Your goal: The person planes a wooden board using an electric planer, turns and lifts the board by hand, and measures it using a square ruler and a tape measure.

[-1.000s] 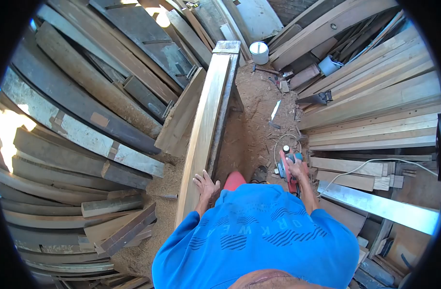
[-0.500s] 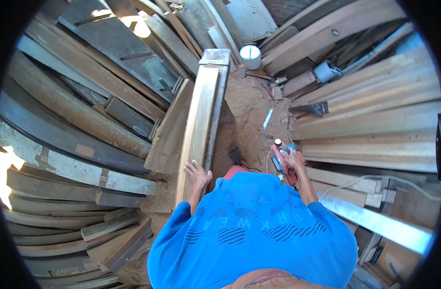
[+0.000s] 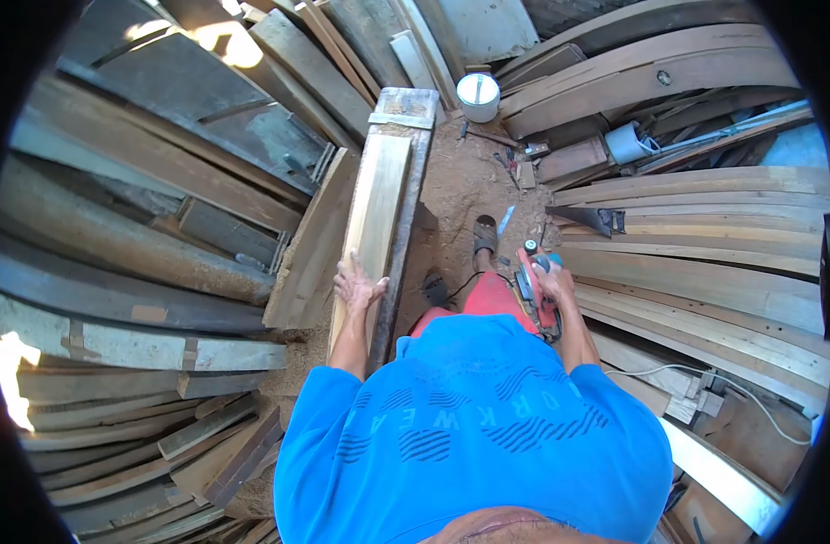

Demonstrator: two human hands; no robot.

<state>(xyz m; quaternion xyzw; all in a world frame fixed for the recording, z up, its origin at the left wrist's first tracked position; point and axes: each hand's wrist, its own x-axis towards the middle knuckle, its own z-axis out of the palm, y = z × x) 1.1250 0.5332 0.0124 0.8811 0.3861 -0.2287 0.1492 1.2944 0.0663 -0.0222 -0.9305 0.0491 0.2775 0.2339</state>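
A long pale wooden board (image 3: 379,190) lies lengthwise on a narrow, dark-edged bench (image 3: 404,102). My left hand (image 3: 359,285) rests on the near part of the board, fingers spread across its surface. Off to the right of the bench, beside my red-clad leg, my right hand (image 3: 553,283) grips the top handle of a red electric planer (image 3: 525,283) with a black front knob. The planer is held away from the board, and its underside is hidden.
A handsaw (image 3: 589,218), a hammer (image 3: 489,135) and a white bucket (image 3: 478,98) are on the right and far side. Stacked planks (image 3: 696,258) line both sides. My sandalled foot (image 3: 485,234) stands on the sawdust floor. A pale cord (image 3: 750,392) runs at lower right.
My left hand has slid forward along the board. My right hand and the planer have shifted slightly up and right. My right leg and foot have come into view beside the bench.
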